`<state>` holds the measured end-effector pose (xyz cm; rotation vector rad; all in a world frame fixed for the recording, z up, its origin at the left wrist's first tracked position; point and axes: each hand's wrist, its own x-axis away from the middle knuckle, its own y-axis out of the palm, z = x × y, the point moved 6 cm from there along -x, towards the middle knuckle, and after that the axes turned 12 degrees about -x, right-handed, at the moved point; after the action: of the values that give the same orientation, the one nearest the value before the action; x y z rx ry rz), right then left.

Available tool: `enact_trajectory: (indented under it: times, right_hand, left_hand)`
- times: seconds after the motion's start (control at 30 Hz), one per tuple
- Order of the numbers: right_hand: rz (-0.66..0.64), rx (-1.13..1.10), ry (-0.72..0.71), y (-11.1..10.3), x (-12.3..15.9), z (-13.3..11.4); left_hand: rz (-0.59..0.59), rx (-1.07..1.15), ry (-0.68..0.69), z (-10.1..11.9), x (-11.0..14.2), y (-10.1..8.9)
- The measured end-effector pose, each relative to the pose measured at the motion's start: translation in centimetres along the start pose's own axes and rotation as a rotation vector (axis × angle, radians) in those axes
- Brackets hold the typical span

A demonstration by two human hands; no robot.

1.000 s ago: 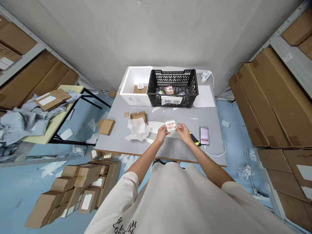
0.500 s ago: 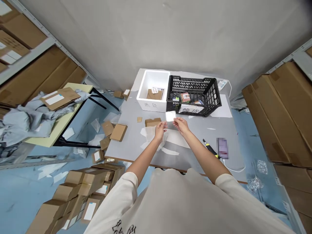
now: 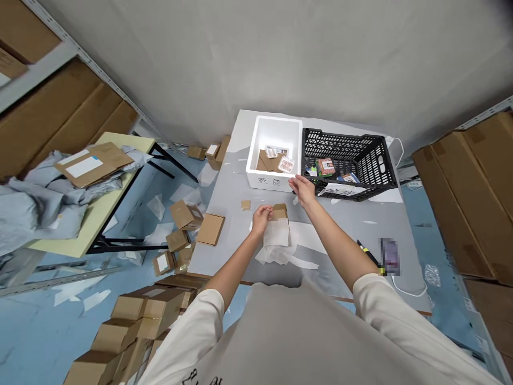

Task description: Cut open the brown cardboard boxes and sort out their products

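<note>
My left hand is closed with a pinch at the left edge of an open small cardboard box. White tissue paper hangs from the box's near side onto the table. My right hand has its fingers stretched out, with nothing seen in them, at the front right corner of the white foam box. Inside that box lies a clear flat case with a reddish pattern. A smaller clear case and a brown cardboard piece lie beside it.
Right of the foam box stands a black plastic crate holding several small packages. A closed brown box lies at the table's left, a small brown square nearer. A yellow-black cutter and a blurred phone lie right.
The flat case left my hands and now lies in the foam box. My right hand moved up to the box's corner. My left hand took hold of the cardboard box with tissue paper.
</note>
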<state>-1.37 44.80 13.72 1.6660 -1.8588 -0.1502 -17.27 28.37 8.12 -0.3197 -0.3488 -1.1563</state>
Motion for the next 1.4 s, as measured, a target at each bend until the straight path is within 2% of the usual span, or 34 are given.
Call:
enact_trajectory:
  times: [0.1,0.2,0.3,0.4,0.5,0.6,0.73,0.83,0.93,1.03,1.17,1.27,1.4]
  right_hand:
    - [-0.06,0.205,0.023,-2.7,1.7,2.2]
    - [-0.017,0.469,0.066,-8.0,4.2,4.9]
    - [0.054,0.722,0.126,-13.8,6.8,7.3]
    - [0.115,0.852,0.244,-18.0,9.1,9.6]
    - [0.046,0.865,0.3,-19.0,10.8,11.5]
    - [-0.065,0.808,0.315,-18.2,12.2,12.8]
    - [-0.176,0.764,0.274,-17.1,13.7,12.9]
    - [-0.213,0.856,0.195,-17.1,14.5,12.2]
    - [-0.268,0.943,0.089,-16.4,15.5,11.9]
    - [-0.338,0.992,-0.004,-14.6,16.8,12.0]
    - [-0.472,1.009,-0.057,-10.3,18.9,13.3]
    - [-0.584,1.001,-0.072,-6.2,20.7,15.3]
    - [-0.727,0.983,-0.09,-0.1,23.8,19.7]
  left_hand:
    - [0.047,-0.095,0.036,-1.7,-0.6,-1.6]
    - [0.149,-0.232,0.042,-4.3,-0.6,-3.4]
    - [0.246,-0.423,-0.083,-7.8,0.1,-4.7]
    - [0.231,-0.566,-0.218,-10.9,1.3,-4.5]
    - [0.133,-0.614,-0.265,-13.0,2.7,-2.8]
    - [0.091,-0.615,-0.233,-13.7,4.1,-0.6]
    - [0.165,-0.758,-0.176,-13.0,6.3,1.0]
    - [0.212,-0.842,-0.161,-12.4,8.3,1.1]
    - [0.274,-0.837,-0.16,-11.7,10.5,0.2]
    - [0.358,-0.817,-0.177,-11.1,12.8,-1.7]
    - [0.466,-0.768,-0.212,-10.8,15.3,-5.9]
    - [0.552,-0.724,-0.241,-11.0,16.9,-10.1]
    - [0.688,-0.67,-0.261,-11.7,19.6,-17.2]
